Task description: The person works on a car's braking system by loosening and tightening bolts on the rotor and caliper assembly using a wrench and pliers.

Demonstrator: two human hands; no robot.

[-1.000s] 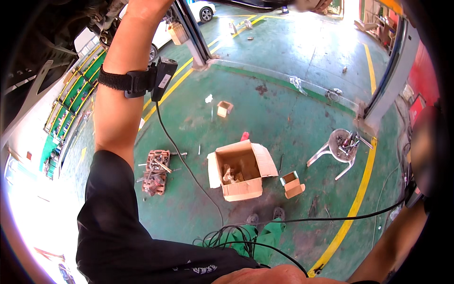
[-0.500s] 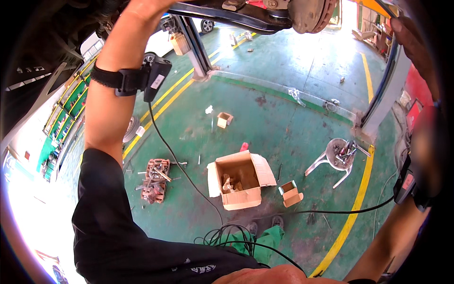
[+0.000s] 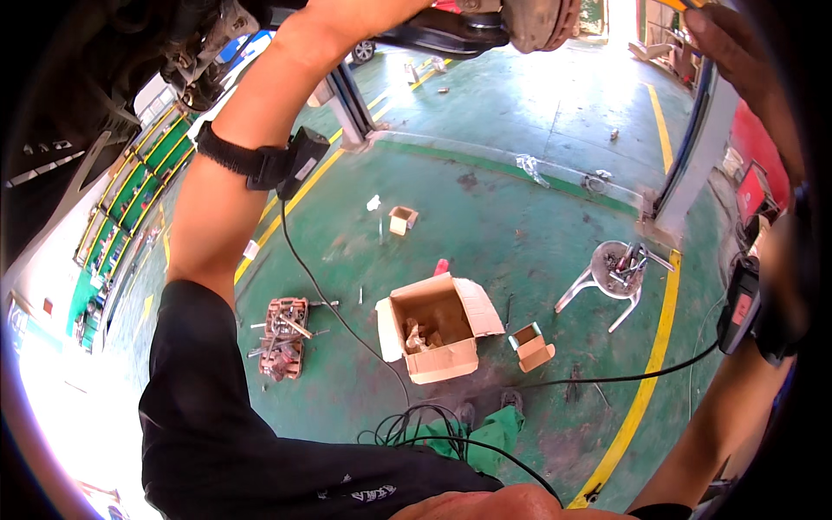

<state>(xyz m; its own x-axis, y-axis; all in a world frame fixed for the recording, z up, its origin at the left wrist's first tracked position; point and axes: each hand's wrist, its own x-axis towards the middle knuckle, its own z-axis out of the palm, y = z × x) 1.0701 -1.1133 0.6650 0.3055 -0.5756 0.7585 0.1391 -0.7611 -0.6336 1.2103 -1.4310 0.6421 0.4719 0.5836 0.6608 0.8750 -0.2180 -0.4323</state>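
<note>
My left arm reaches up across the upper left, and my left hand (image 3: 373,12) is cut off by the top edge, so its fingers are hidden. It is beside a black suspension arm (image 3: 442,33) and a rusty brake disc (image 3: 544,24) on a raised vehicle. At the upper right, my right hand (image 3: 737,48) is closed at the end of an orange-yellow bar (image 3: 672,3), with only part of its fingers showing. Each forearm carries a strapped black device, the left one (image 3: 302,165) and the right one (image 3: 739,303), with a cable running from it.
Below lie an open cardboard box (image 3: 438,325), smaller boxes (image 3: 531,348) (image 3: 402,220), and a reddish tool case (image 3: 283,338) with metal tools. A white stool (image 3: 598,282) carries loose parts. Coiled cables (image 3: 416,425) hang by my legs. Lift posts (image 3: 351,108) (image 3: 693,156) stand either side.
My left arm has shifted right and further up, taking the hand closer to the brake disc. My right hand appears slightly higher and further left. The whole view has shifted a little.
</note>
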